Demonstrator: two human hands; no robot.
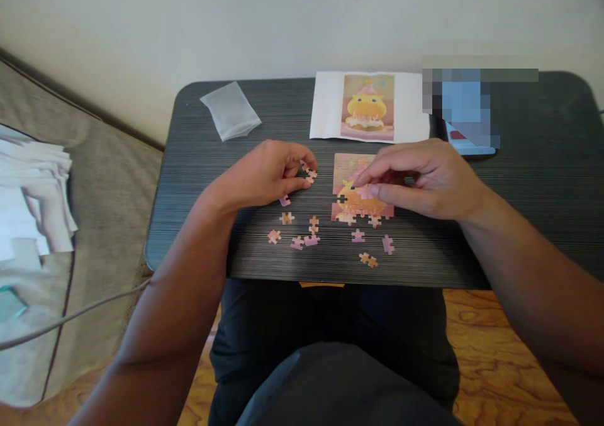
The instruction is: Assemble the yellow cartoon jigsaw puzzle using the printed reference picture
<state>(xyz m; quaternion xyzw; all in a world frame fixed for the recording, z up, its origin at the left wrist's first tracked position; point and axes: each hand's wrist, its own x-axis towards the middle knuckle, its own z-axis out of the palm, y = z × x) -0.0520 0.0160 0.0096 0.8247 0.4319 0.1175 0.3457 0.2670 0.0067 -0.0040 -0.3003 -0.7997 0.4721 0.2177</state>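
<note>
Here, R hand point(427, 177) pinches a pink pc point(364, 192) above the part-built puzzle point(343, 167), mid-table point(264, 262); L hand point(276, 171) curls round loose pcs point(311, 176), grip unclear. Printed pic point(368, 108) lies behind, prob. for easy viewing.

The puzzle pieces point(358, 236) look cardboard, the streaked tabletop point(283, 114) matt.

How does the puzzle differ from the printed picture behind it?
The puzzle is made of interlocking pieces with gaps and a jagged lower edge; the printed picture is one complete image with white paper at its sides.
The puzzle is partly hidden by the right hand; no hand covers the printed picture.
Both show a yellow character and lie on the dark table.
</note>
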